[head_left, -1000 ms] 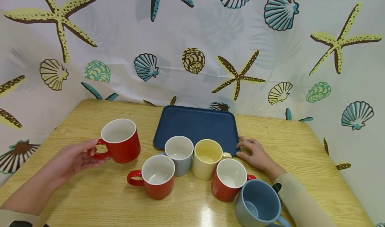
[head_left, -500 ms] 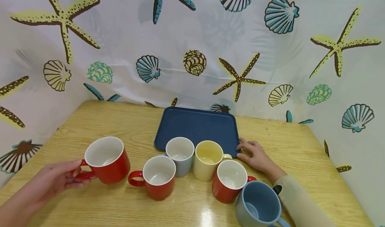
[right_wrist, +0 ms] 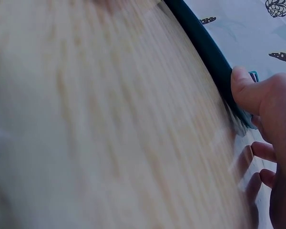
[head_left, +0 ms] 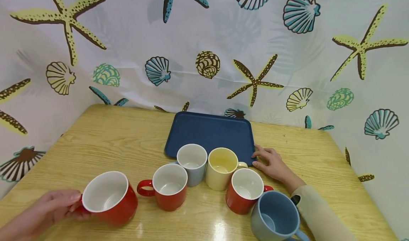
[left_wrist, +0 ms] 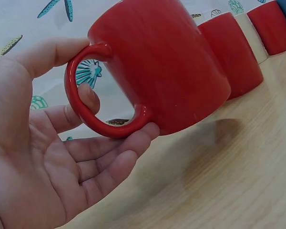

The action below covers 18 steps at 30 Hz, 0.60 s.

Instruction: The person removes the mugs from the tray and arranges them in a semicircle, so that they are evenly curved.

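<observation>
My left hand [head_left: 52, 207] holds a red mug [head_left: 119, 212] with a white inside by its handle, at the front left. In the left wrist view the mug [left_wrist: 162, 62] is tilted and a shadow lies on the wood below it. The thumb is on top of the handle, the index finger passes through its loop, and other fingers lie under it. My right hand [head_left: 271, 163] grips the near right corner of a dark blue tray [head_left: 207, 131]. Its thumb presses the tray's edge [right_wrist: 209, 55] in the right wrist view.
In front of the tray stand a smaller red mug [head_left: 170, 201], a grey-blue mug [head_left: 195, 177], a yellow mug [head_left: 214, 179] and another red mug [head_left: 234, 202]. A larger blue mug [head_left: 263, 223] is by my right forearm. A patterned curtain [head_left: 127, 56] hangs behind the wooden table [head_left: 127, 131].
My left hand has carried the large red mug toward me and slightly left, lower in the head view, left of the smaller red mug. My right hand stays at the tray corner.
</observation>
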Each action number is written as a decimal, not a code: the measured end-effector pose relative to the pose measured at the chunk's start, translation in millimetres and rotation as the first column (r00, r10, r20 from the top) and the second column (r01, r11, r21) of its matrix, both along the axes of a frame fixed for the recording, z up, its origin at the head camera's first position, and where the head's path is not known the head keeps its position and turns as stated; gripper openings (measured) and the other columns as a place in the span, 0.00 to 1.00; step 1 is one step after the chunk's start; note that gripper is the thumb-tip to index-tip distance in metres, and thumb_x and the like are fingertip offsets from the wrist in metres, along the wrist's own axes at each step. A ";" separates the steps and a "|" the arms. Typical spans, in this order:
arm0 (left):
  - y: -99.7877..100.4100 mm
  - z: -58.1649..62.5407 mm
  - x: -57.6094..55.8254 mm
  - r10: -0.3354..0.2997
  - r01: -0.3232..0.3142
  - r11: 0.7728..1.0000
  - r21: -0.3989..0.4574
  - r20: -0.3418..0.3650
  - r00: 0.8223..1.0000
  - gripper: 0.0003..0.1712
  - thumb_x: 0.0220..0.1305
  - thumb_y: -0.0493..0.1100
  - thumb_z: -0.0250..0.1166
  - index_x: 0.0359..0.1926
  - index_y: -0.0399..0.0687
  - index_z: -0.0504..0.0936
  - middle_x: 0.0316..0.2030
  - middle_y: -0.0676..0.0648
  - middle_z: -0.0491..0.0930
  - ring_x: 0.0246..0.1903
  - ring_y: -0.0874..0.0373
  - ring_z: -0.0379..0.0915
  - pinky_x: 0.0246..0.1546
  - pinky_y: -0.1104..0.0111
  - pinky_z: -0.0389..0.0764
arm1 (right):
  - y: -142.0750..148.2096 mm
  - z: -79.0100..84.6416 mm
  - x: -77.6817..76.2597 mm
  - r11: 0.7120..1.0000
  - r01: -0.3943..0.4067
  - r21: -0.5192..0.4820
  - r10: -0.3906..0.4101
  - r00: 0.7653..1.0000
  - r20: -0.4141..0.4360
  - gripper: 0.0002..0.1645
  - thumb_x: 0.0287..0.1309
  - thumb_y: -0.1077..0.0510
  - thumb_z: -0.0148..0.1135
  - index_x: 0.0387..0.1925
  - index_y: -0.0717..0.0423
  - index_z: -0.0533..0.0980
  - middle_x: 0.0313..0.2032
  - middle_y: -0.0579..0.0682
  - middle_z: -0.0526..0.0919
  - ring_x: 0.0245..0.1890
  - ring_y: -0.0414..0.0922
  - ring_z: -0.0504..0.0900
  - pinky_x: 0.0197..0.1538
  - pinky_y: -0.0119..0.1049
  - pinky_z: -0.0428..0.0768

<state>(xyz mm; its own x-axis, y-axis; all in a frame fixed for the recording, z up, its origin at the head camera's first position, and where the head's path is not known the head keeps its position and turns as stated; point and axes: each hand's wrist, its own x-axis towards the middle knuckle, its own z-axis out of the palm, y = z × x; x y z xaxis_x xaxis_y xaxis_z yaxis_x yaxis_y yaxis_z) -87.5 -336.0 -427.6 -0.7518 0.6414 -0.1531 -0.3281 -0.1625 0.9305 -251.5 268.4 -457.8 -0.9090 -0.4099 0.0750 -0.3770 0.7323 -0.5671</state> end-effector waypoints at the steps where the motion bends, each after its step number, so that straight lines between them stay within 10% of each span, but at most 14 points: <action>1: 1.9 -1.1 0.8 -0.013 0.013 1.000 0.000 0.005 1.000 0.27 0.74 0.36 0.30 0.39 0.37 0.78 0.41 0.45 0.81 0.44 0.50 0.77 0.50 0.63 0.75 | 0.0 0.1 0.0 1.000 0.000 -0.001 0.000 1.000 0.001 0.13 0.60 0.47 0.59 0.46 0.44 0.76 0.69 0.50 0.57 0.62 0.56 0.56 0.59 0.64 0.52; 8: 20.7 -7.4 4.6 -0.051 0.054 0.998 -0.040 0.054 0.997 0.22 0.74 0.38 0.30 0.32 0.30 0.67 0.35 0.48 0.79 0.43 0.51 0.77 0.50 0.61 0.75 | -0.2 0.0 -0.1 1.000 -0.003 -0.006 0.003 1.000 0.000 0.13 0.60 0.48 0.59 0.46 0.45 0.77 0.69 0.51 0.57 0.62 0.57 0.56 0.60 0.64 0.51; 18: 40.0 -8.3 4.2 -0.098 0.098 0.995 0.008 0.032 0.995 0.26 0.73 0.37 0.29 0.38 0.34 0.76 0.35 0.46 0.80 0.42 0.54 0.76 0.50 0.60 0.75 | -0.2 -0.8 -0.3 1.000 0.002 0.001 -0.002 1.000 -0.020 0.13 0.60 0.49 0.60 0.45 0.45 0.77 0.68 0.52 0.58 0.63 0.58 0.56 0.59 0.66 0.52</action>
<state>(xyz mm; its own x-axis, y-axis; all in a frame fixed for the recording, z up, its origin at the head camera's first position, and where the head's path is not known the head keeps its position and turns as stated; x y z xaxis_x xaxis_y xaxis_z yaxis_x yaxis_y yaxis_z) -83.3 -296.0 -435.9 -0.6801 0.7125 -0.1725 -0.3729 -0.1337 0.9182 -251.8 268.2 -458.6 -0.9080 -0.4085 0.0930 -0.3872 0.7333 -0.5589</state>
